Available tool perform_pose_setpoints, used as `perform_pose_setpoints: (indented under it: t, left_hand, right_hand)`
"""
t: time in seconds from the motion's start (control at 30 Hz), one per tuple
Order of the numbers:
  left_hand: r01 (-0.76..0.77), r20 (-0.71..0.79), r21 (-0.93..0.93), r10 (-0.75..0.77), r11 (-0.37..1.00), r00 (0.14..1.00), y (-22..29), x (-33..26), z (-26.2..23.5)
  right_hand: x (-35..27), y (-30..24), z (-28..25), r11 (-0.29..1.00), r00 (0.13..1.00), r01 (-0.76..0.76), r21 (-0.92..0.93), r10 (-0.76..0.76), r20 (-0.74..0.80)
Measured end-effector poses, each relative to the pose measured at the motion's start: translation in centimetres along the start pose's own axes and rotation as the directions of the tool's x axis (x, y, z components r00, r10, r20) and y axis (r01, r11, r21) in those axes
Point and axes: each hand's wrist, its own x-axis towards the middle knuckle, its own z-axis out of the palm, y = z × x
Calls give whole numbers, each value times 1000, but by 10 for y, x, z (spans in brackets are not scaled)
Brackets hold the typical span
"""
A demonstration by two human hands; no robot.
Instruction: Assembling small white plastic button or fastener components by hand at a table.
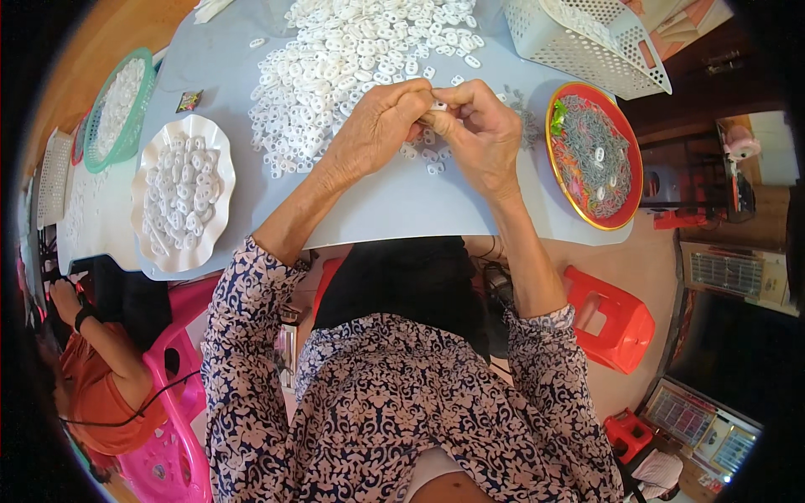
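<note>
Both hands meet over the table, fingertips pinched together around a small white plastic piece (438,106) with a dark hole. My left hand (377,126) is closed on its left side, and my right hand (485,134) grips it with thumb and forefinger. Most of the piece is hidden by the fingers. Beneath and beyond the hands spreads a heap of small white oval pieces (310,92) with holes. At the right, a red bowl with a gold rim (635,155) holds many thin grey bits and a few white pieces. A scalloped white plate (225,168) at the left carries more white ovals.
A white perforated basket (579,46) stands at the far right, a green basket (138,126) of white pieces at the far left. A small wrapped packet (189,101) lies near the plate. Below are a red stool (616,327) and a person on a pink chair (172,419).
</note>
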Motion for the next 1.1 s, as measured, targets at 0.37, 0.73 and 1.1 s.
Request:
perform_pose_setpoints:
  t: [0.37,0.73,1.1]
  left_hand:
    - [-52,-71,-63,48,997,996,-3,3,0]
    - [-133,-35,6,133,991,991,-5,2,2]
    - [-82,-87,36,85,996,993,-1,0,6]
  right_hand:
    - [2,-8,0,956,994,-108,274,102,37]
    - [3,-4,-4,949,973,-211,234,228,-45]
    - [2,0,-4,949,963,-258,180,267,-28]
